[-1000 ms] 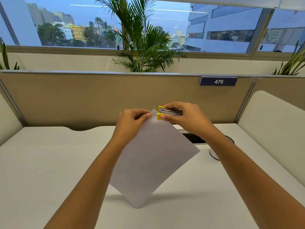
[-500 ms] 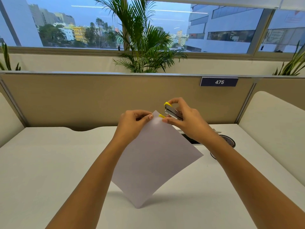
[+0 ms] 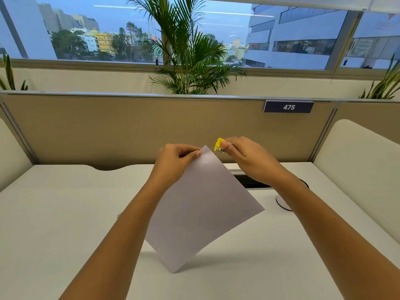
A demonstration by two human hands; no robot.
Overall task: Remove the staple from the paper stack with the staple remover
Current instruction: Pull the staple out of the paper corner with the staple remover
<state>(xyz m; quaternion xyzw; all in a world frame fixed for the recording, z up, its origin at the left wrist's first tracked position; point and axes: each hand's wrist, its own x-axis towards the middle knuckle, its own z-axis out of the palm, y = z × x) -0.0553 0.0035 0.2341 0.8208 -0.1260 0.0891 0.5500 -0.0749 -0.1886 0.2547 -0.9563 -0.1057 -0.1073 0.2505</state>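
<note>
A white paper stack (image 3: 201,204) hangs tilted above the desk, one corner pointing up. My left hand (image 3: 176,162) pinches that top corner between thumb and fingers. My right hand (image 3: 249,158) holds a small yellow and metal staple remover (image 3: 219,145) squeezed together, a short gap to the right of the paper's top corner and not touching it. The staple itself is too small to see.
The white desk (image 3: 65,224) lies below, with a dark cable slot (image 3: 251,181) and a round grommet (image 3: 285,204) behind the paper at right. A tan partition (image 3: 108,128) with a "475" label (image 3: 288,107) closes the back. Cream side panels stand left and right.
The staple remover was on the paper's top corner, then tilted open there; now my right hand has pulled it up and right, clear of the paper. My left hand keeps its hold.
</note>
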